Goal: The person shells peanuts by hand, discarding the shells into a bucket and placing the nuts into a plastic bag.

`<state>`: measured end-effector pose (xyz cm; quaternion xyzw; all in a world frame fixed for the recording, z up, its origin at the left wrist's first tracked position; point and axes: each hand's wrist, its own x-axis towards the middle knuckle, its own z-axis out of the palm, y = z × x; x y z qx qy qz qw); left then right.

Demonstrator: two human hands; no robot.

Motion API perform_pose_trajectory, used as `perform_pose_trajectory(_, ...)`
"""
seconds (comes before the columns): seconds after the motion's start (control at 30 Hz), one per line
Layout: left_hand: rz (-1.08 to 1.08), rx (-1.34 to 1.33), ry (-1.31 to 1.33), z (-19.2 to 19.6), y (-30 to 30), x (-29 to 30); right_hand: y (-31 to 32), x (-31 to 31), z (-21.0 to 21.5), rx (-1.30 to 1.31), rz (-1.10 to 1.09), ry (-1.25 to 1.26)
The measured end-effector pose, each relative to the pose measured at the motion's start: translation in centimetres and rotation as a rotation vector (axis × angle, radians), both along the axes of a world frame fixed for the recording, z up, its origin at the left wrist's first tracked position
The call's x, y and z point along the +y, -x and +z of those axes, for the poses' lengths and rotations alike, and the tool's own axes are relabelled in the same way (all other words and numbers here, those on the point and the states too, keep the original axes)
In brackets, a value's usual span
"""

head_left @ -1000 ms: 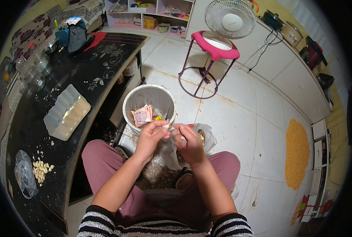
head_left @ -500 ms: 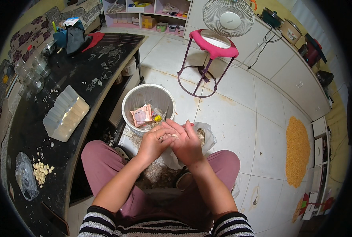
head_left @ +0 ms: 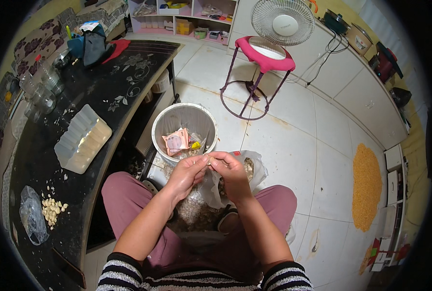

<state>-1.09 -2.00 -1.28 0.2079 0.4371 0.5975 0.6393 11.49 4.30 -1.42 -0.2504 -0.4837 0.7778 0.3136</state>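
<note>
My left hand (head_left: 186,175) and my right hand (head_left: 231,175) meet above my lap, just in front of the bin. Thumbs and fingertips of both are pinched together on a small pale piece that looks like a garlic clove (head_left: 209,162); the fingers cover most of it. Beneath my right hand lies an open white plastic bag (head_left: 258,167) with brownish-white pieces inside, partly hidden. Pale, papery scraps (head_left: 194,209) lie below my hands between my feet. On the black table at the left sits a small heap of peeled garlic cloves (head_left: 54,211).
A white bin (head_left: 154,127) holding wrappers stands beyond my hands. The black table (head_left: 110,80) carries a clear plastic tray (head_left: 82,145), a crumpled plastic bag (head_left: 33,218) and glass jars (head_left: 43,97). A pink stool (head_left: 262,56) supports a fan (head_left: 284,24). Yellow grain (head_left: 366,189) lies on the floor at right.
My right palm was turned up and open, with my left fingers over it. Now the right hand has turned inward and its fingertips pinch against those of the left.
</note>
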Motion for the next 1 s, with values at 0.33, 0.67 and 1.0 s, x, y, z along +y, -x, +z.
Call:
perform_pose_trajectory(0.33, 0.044, 0.831, -0.242, -1.7, -0.1, -0.1, 0.2, 0.0, -0.8, -0.104, -0.060, -0.131)
perform_pose_trajectory(0.67, 0.106, 1.389, -0.359, -0.7, 0.1, -0.4, 0.1, -0.2, -0.6, -0.363, -0.152, -0.510)
perform_pose_trajectory(1.0, 0.167, 1.312, -0.390, -0.5, 0.0, -0.2, 0.1, 0.1, -0.9, -0.098, -0.047, -0.082)
